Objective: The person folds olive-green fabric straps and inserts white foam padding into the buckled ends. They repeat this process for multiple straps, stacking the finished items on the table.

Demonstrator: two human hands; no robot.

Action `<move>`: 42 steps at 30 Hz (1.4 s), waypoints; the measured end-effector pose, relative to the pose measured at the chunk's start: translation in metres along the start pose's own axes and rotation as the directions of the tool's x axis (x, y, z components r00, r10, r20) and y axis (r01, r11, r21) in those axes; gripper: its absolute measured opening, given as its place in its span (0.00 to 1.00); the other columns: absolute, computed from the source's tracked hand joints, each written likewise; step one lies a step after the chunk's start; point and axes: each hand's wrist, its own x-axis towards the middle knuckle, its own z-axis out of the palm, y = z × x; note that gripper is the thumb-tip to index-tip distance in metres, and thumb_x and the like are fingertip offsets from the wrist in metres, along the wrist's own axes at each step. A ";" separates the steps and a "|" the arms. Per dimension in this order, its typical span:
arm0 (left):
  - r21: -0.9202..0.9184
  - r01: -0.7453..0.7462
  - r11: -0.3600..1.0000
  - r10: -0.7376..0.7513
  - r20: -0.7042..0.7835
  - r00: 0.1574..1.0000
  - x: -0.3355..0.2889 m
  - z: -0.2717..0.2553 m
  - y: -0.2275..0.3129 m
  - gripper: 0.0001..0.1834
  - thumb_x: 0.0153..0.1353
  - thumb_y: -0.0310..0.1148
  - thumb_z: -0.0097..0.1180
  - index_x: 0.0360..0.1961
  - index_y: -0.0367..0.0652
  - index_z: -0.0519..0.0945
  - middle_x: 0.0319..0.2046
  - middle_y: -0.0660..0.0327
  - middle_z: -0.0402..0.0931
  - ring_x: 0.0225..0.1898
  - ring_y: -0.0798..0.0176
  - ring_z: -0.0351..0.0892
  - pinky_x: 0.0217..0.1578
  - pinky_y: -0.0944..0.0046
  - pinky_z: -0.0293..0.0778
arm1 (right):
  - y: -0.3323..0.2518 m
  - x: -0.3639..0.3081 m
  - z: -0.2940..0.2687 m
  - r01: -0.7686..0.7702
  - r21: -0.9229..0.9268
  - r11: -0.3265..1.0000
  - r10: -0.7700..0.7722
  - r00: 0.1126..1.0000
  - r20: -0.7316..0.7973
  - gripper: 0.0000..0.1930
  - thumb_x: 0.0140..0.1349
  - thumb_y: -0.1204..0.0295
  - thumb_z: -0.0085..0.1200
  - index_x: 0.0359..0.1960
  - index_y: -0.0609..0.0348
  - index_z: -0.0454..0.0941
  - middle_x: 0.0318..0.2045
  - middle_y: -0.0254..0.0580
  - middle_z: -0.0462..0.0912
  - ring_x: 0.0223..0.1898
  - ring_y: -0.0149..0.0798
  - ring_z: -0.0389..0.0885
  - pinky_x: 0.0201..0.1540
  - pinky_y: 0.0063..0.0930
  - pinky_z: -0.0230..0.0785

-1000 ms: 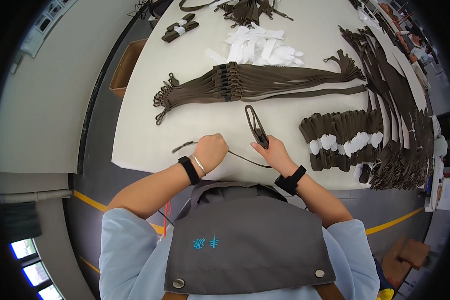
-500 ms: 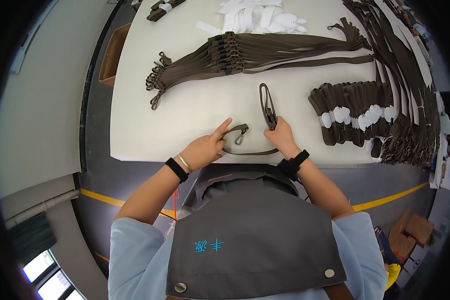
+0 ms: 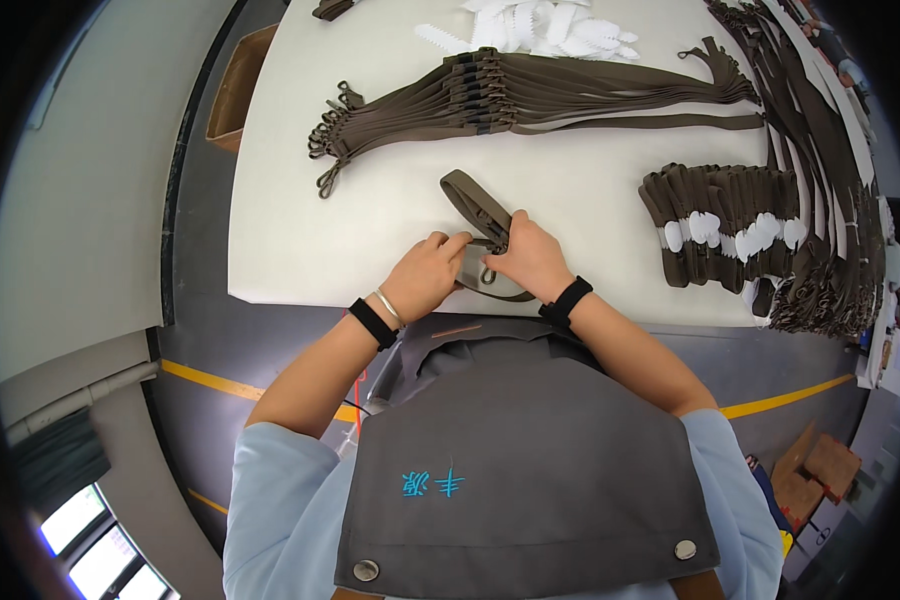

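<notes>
A brown webbing strap [image 3: 477, 208], folded into a long loop, is lifted near the front edge of the white table [image 3: 310, 240]. My right hand [image 3: 535, 260] is closed round its lower end, thumb and fingers pinching the folds. Close beside it, my left hand [image 3: 425, 277] has its fingers bent and pressed on a loose length of the same strap. The metal snap hook [image 3: 488, 275] hangs under the right thumb. Part of the strap curves below both hands, and my fingers hide where the layers meet.
Beyond my hands lies a fanned row of brown straps [image 3: 490, 95] with hooks at its left end. White toothed strips [image 3: 550, 30] are heaped behind it. Folded straps with white bands [image 3: 725, 205] sit at right, beside long loose straps [image 3: 825, 180]. A cardboard box [image 3: 240, 90] stands at far left.
My right hand has moved left with the folded strap, whose loop now tilts left. The hands have come together over the hook end, and my left fingers have curled in.
</notes>
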 end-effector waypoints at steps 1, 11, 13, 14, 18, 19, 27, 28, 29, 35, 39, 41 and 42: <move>0.028 0.002 1.000 -0.002 -0.012 1.000 -0.002 -0.001 -0.002 0.21 0.45 0.29 0.68 0.41 0.30 0.78 0.55 0.58 0.70 0.49 0.55 0.72 0.50 0.60 0.74 | 0.002 0.003 0.003 0.012 -0.034 0.999 -0.012 1.000 -0.002 0.25 0.46 0.63 0.68 0.35 0.70 0.69 0.26 0.59 0.81 0.31 0.58 0.83 0.36 0.43 0.76; 0.012 0.084 0.996 -0.082 -0.160 0.984 -0.014 0.008 -0.020 0.17 0.45 0.27 0.67 0.37 0.32 0.80 0.51 0.61 0.74 0.51 0.57 0.72 0.52 0.59 0.72 | 0.011 0.023 -0.009 0.190 -0.233 0.954 -0.137 0.965 0.226 0.15 0.50 0.63 0.63 0.30 0.63 0.77 0.27 0.52 0.82 0.32 0.53 0.83 0.38 0.42 0.75; -0.027 0.109 0.994 -0.111 -0.171 0.979 -0.017 0.009 -0.022 0.16 0.45 0.28 0.67 0.36 0.33 0.80 0.51 0.61 0.75 0.51 0.57 0.73 0.51 0.59 0.72 | 0.011 0.025 -0.012 0.197 -0.241 0.950 -0.129 0.954 0.271 0.16 0.51 0.62 0.64 0.30 0.63 0.77 0.27 0.53 0.82 0.32 0.53 0.83 0.38 0.42 0.75; -0.036 0.101 0.994 -0.106 -0.175 0.979 -0.017 0.009 -0.021 0.15 0.45 0.28 0.67 0.35 0.33 0.80 0.51 0.61 0.75 0.50 0.57 0.73 0.51 0.59 0.72 | 0.010 0.026 -0.013 0.196 -0.240 0.951 -0.130 0.955 0.265 0.16 0.51 0.61 0.64 0.30 0.63 0.77 0.27 0.53 0.82 0.33 0.54 0.83 0.38 0.42 0.75; -0.077 0.055 0.996 -0.072 -0.238 0.969 -0.013 0.002 -0.019 0.17 0.44 0.31 0.70 0.34 0.36 0.80 0.50 0.60 0.75 0.50 0.57 0.73 0.50 0.58 0.72 | 0.006 0.029 -0.014 0.217 -0.247 0.944 -0.156 0.957 0.244 0.16 0.50 0.61 0.64 0.29 0.64 0.78 0.27 0.53 0.83 0.33 0.54 0.83 0.39 0.43 0.75; -0.067 0.083 0.994 -0.096 -0.218 0.971 -0.013 0.002 -0.019 0.18 0.44 0.32 0.70 0.37 0.37 0.80 0.50 0.60 0.75 0.50 0.57 0.73 0.51 0.58 0.72 | 0.005 0.030 -0.014 0.229 -0.253 0.940 -0.169 0.956 0.239 0.16 0.50 0.61 0.64 0.29 0.64 0.78 0.27 0.53 0.83 0.32 0.54 0.83 0.39 0.43 0.75; 0.052 0.052 0.997 -0.034 -0.307 0.951 0.032 0.001 -0.009 0.33 0.51 0.34 0.67 0.60 0.45 0.72 0.55 0.61 0.75 0.60 0.57 0.70 0.64 0.52 0.63 | 0.014 0.041 -0.011 0.262 -0.175 0.949 -0.203 0.934 0.295 0.16 0.48 0.61 0.64 0.26 0.64 0.81 0.26 0.53 0.82 0.31 0.53 0.82 0.39 0.42 0.76; 0.002 0.057 0.998 -0.055 -0.220 0.974 0.031 0.011 -0.015 0.34 0.52 0.32 0.65 0.63 0.46 0.71 0.57 0.61 0.74 0.64 0.58 0.68 0.67 0.50 0.59 | 0.017 0.043 -0.009 0.279 -0.168 0.945 -0.217 0.925 0.312 0.16 0.49 0.61 0.65 0.25 0.64 0.81 0.27 0.53 0.82 0.31 0.52 0.82 0.38 0.42 0.76; -0.002 0.050 0.999 -0.050 -0.211 0.976 0.031 0.012 -0.016 0.33 0.54 0.32 0.64 0.63 0.46 0.71 0.57 0.61 0.74 0.63 0.59 0.68 0.67 0.50 0.59 | 0.018 0.041 -0.009 0.327 -0.201 0.923 -0.266 0.923 0.278 0.16 0.49 0.61 0.65 0.27 0.64 0.80 0.27 0.53 0.81 0.30 0.53 0.82 0.38 0.42 0.76; 0.097 0.053 0.994 -0.033 -0.200 0.979 0.030 0.021 -0.018 0.26 0.60 0.32 0.56 0.61 0.43 0.72 0.57 0.60 0.73 0.63 0.59 0.68 0.68 0.51 0.58 | 0.023 0.033 -0.002 0.420 -0.327 0.847 -0.378 0.907 0.188 0.22 0.49 0.61 0.67 0.37 0.65 0.73 0.31 0.51 0.77 0.31 0.52 0.81 0.37 0.39 0.77; 0.094 0.034 0.995 -0.017 -0.175 0.984 0.033 0.018 -0.019 0.21 0.60 0.32 0.54 0.55 0.41 0.74 0.53 0.60 0.74 0.58 0.58 0.69 0.64 0.54 0.60 | 0.018 0.032 -0.006 0.482 -0.448 0.753 -0.426 0.876 0.227 0.23 0.49 0.62 0.68 0.38 0.63 0.71 0.33 0.48 0.76 0.37 0.47 0.78 0.40 0.35 0.76; 0.084 0.031 0.996 -0.018 -0.146 0.989 0.034 0.018 -0.019 0.19 0.59 0.32 0.55 0.52 0.41 0.75 0.49 0.60 0.74 0.55 0.58 0.70 0.62 0.55 0.61 | 0.017 0.029 -0.006 0.530 -0.512 0.676 -0.517 0.836 0.182 0.22 0.48 0.62 0.68 0.38 0.62 0.72 0.34 0.46 0.75 0.40 0.45 0.76 0.42 0.34 0.75; 0.084 0.036 0.996 -0.025 -0.134 0.991 0.034 0.018 -0.018 0.18 0.58 0.32 0.56 0.50 0.41 0.75 0.47 0.60 0.73 0.53 0.58 0.70 0.60 0.56 0.62 | 0.014 0.027 -0.009 0.548 -0.535 0.643 -0.568 0.810 0.148 0.22 0.48 0.62 0.68 0.37 0.62 0.72 0.35 0.46 0.75 0.41 0.44 0.75 0.43 0.34 0.75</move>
